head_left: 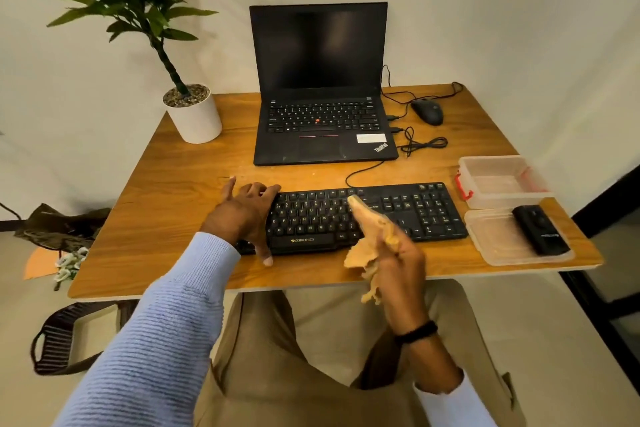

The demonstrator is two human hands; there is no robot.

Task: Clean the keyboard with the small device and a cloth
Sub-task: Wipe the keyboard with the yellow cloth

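A black keyboard (408,211) lies near the front edge of the wooden table (166,191). My left hand (247,215) rests on the keyboard's left end with its fingers spread. My right hand (398,263) grips a tan cloth (367,222), and a covered fingertip of cloth touches the keys in the middle of the board. A small black device (540,229) lies on a clear plastic lid (498,243) to the right of the keyboard.
An open black laptop (322,87) stands behind the keyboard. A mouse (427,111) and loose cables (422,144) lie at the back right. A clear box with red clasps (498,180) sits right. A potted plant (194,114) stands back left.
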